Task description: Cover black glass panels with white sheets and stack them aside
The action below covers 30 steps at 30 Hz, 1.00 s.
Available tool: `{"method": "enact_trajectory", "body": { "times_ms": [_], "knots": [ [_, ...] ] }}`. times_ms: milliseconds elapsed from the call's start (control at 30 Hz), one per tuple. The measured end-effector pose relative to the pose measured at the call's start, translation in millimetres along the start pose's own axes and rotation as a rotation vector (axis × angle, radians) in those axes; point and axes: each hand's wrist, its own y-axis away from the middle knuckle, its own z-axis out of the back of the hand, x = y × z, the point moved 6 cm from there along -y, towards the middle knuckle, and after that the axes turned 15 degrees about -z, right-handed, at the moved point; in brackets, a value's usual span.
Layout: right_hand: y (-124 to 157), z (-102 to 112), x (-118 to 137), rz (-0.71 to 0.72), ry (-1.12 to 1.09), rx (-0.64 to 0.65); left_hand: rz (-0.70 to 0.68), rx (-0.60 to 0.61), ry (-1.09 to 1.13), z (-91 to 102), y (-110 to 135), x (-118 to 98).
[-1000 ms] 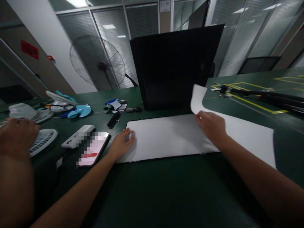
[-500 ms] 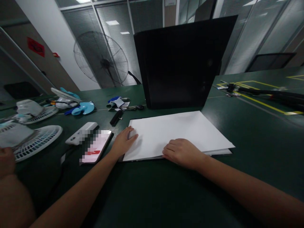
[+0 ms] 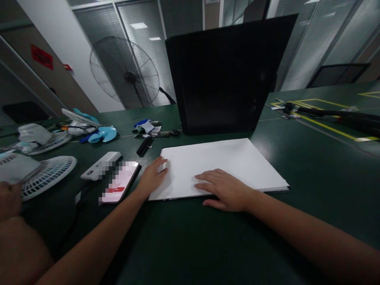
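White paper sheets lie flat in front of me, with a thin dark edge showing beneath them. My left hand rests at their left edge, fingers stretched over the border and thumb apart on the white surface. Near the front edge, my right hand lies palm down with spread fingers on the paper; its thumb extends past the edge over the table. Neither hand grips anything. A large black panel stands upright just behind the sheets.
Left of my left hand are a phone, a white device and a small black object. Another person's hand touches a white fan part at far left. A black rod-like object lies right on the green table.
My right hand has opened from curled fingers to spread ones and moved slightly inward over the paper. The top sheet's right front corner has settled down onto the stack. My left hand stays at the edge.
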Motion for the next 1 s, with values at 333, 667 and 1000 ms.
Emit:
{"method": "enact_trajectory", "body": {
  "times_ms": [333, 667, 1000],
  "knots": [
    [-2.2, -3.2, -13.0, -0.206, 0.013, 0.014, 0.007, 0.017, -0.008, -2.5, 0.8, 1.8],
    [-0.3, 3.7, -4.6, -0.043, 0.108, -0.152, 0.027, 0.030, 0.003, -1.9, 0.2, 1.4],
    [4.4, 8.2, 3.7, 0.124, 0.095, -0.318, 0.071, 0.044, 0.005, 3.5, 0.5, -4.8]
  ]
}}
